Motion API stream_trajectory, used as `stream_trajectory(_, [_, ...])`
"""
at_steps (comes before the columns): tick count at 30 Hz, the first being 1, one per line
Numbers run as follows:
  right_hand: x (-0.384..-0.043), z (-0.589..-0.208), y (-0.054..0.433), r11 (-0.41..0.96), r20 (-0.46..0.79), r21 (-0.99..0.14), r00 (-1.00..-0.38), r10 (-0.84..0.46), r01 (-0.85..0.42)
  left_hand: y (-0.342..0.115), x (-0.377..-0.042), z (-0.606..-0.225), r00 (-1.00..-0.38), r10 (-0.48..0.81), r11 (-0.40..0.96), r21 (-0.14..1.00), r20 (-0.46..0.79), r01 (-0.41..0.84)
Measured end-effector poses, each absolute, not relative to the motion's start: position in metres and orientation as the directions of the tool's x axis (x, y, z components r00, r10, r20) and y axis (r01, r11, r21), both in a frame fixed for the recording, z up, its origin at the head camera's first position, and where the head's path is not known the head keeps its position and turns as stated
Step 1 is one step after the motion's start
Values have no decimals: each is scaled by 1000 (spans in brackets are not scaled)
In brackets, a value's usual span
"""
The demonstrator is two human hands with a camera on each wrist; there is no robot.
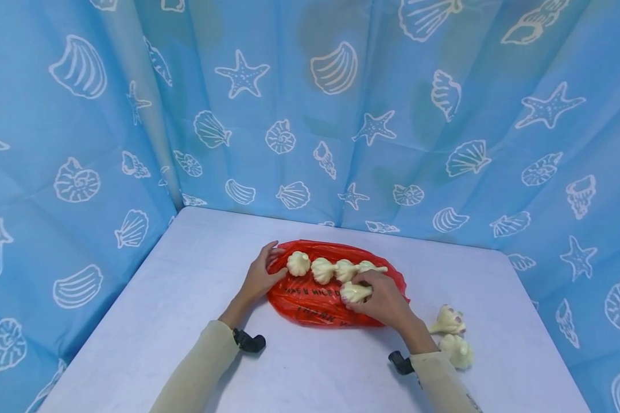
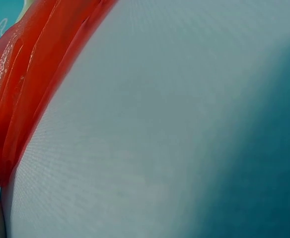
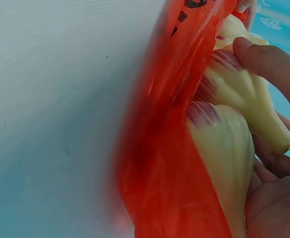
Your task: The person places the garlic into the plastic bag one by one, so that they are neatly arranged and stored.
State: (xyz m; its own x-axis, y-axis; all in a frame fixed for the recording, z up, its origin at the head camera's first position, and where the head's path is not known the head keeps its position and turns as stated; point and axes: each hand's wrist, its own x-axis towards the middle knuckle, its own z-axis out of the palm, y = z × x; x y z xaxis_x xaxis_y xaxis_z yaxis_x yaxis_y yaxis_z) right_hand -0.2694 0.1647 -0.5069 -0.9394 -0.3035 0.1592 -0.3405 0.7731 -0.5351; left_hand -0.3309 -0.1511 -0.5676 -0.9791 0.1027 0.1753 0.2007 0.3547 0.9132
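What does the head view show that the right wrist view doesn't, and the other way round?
Only the head view shows two garlic bulbs lying on the table outside the red bag, and the person's sleeves. Only the right wrist view shows the palm of the right hand. Both show that hand gripping a garlic bulb, the red bag, the table and the blue curtain with white prints.

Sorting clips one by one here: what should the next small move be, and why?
Probably loosen the right hand and leave its garlic bulb on the red bag: four other bulbs lie there, the left hand is at the bag's edge, and two more bulbs lie on the table.
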Motion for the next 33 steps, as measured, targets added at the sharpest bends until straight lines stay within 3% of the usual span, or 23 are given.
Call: stream_trajectory(33, [-262, -501, 168, 769, 165, -545, -942, -291, -333, -152, -332, -570, -972, 117, 347, 909, 204, 233])
